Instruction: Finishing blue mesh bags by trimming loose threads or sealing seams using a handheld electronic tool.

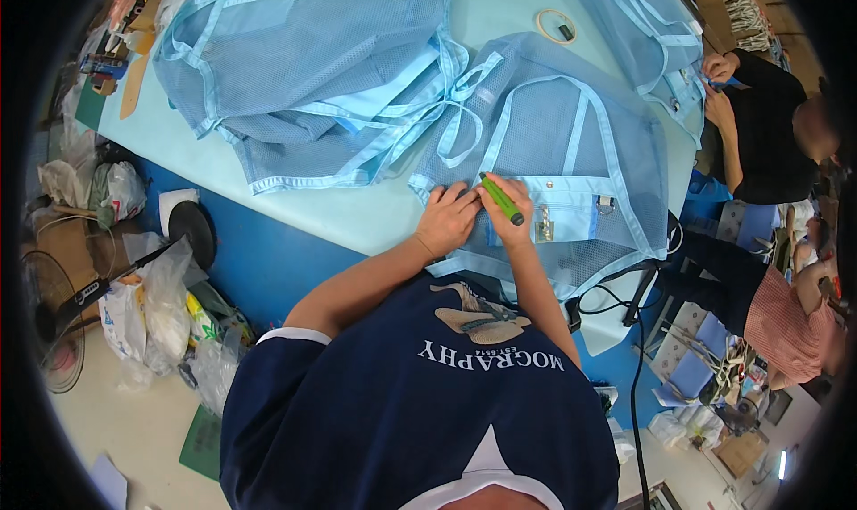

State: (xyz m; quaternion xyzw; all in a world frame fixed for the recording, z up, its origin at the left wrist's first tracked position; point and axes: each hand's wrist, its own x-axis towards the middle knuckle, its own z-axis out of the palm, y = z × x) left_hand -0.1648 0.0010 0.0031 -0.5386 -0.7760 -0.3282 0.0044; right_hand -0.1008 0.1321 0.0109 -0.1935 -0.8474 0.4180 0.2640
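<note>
A light-blue mesh bag (625,157) with pale fabric straps lies spread on the table in front of me. My right hand (511,208) is closed around a green pen-shaped tool (502,199) with a black end. Its tip points away from me toward the bag's trim and is too small to make out. My left hand (448,219) is right beside it, fingers bent together and gripping the bag's fabric at the trim. Right of my hands, a pale pocket panel (571,215) on the bag carries a small clear, shiny patch (544,227) and a dark buckle (605,204).
More blue mesh bags (303,54) are heaped at the far left of the pale table (357,220). A round tape roll (555,26) lies at the back. At the right, a co-worker in black (768,126) handles another bag (656,45). A black cable (636,394) hangs beside me; a fan (58,322) stands left.
</note>
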